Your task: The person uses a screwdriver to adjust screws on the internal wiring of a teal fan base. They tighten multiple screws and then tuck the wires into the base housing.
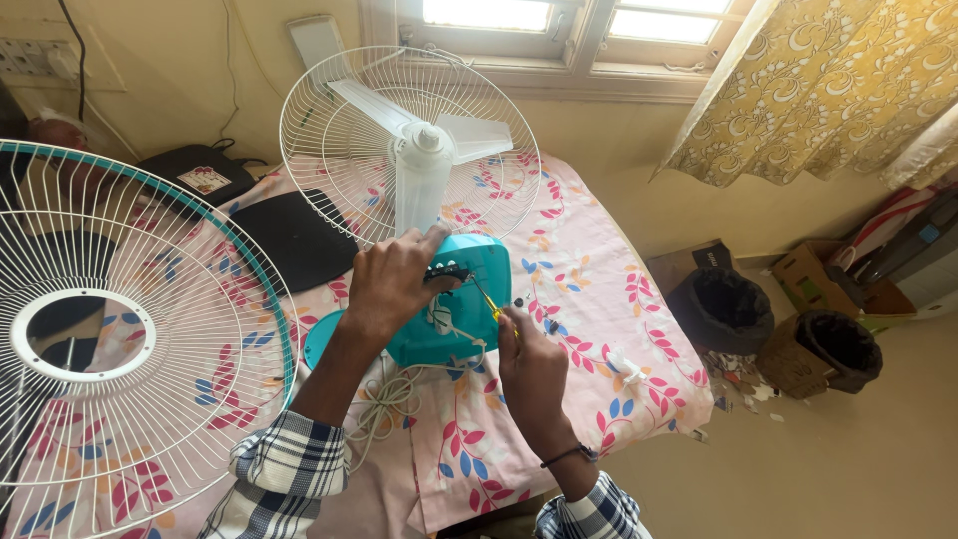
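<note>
You are leaning over a bed [609, 329] that is wearing a pink floral sheet, with a window letting light in above it and a yellow patterned curtain [818, 80] hanging at the right. A loose front guard [130, 339], white wire with a teal rim, is lying at the left end of the bed. The fan [419, 200] is lying on the sheet in front of you, its rear guard [329, 130] and white blades [399, 115] pointing toward the window and its teal motor housing [469, 329] facing you. A dark pad [294, 240] is lying just beside the rear guard. Two black bins [723, 309] are sitting on the floor at the right, with scraps scattered near them. A white cord [389, 399] is trailing from the housing toward the bed's edge. Your left hand [394, 279] is pressing down on top of the housing, its grip closed over the upper edge. Your right hand [534, 374] is keeping its grip clamped on a yellow-handled screwdriver [494, 307], whose tip is touching the back of the housing just under your left fingers.
</note>
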